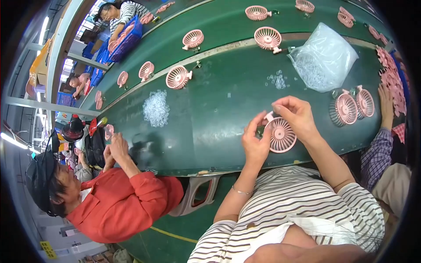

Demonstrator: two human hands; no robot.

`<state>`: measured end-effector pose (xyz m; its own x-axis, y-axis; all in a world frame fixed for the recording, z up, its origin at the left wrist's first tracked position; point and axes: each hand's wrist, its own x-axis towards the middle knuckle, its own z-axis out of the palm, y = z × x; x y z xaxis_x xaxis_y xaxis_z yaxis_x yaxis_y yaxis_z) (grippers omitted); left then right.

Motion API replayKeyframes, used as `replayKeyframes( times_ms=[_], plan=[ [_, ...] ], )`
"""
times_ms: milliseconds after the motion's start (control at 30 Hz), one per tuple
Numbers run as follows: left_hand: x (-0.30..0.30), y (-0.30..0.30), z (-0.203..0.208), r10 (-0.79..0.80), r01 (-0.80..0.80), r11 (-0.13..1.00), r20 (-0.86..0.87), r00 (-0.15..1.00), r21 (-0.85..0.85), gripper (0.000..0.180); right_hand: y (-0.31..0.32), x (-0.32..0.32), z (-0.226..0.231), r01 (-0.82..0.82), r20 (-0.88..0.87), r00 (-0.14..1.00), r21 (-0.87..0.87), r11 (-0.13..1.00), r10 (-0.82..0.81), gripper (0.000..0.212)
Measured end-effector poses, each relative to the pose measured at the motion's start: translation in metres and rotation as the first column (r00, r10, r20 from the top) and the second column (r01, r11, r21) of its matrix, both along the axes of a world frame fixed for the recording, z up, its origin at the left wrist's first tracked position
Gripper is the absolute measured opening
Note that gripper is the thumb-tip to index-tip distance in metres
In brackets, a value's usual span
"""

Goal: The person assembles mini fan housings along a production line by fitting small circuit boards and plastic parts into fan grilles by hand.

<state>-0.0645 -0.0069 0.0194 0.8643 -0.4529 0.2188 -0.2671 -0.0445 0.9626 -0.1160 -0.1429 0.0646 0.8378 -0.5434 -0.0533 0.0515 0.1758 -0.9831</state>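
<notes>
Fan (280, 135), small pink round one, sits low over the green tabletop (210, 118) near its front edge. Left hand (255, 141) grips the rim; right hand (296, 115) fingers pinch the top edge. Likely light, rigid plastic; thin grille ribs look fragile, so hold the rim.

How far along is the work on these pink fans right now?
Done: two pink fans stand together at the right. In hand: the left hand and right hand hold one fan. Left: more fans lie up the green belt.

Clear beads (156, 108) (too small individually)
</notes>
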Motion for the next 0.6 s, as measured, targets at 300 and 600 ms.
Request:
replayKeyframes(
  times_ms=[300,600],
  plan=[
    [-0.005,-0.006,0.008,0.024,-0.025,0.999,0.041,0.999,0.027,0.034,0.006,0.001,-0.018,0.048,-0.039,0.998,0.041,0.998,-0.046,0.013],
    [-0.011,-0.008,0.010,0.074,-0.076,0.997,0.106,0.992,0.019,0.019,0.007,-0.001,-0.024,0.050,-0.102,0.993,-0.066,0.997,-0.057,0.012]
  ],
)
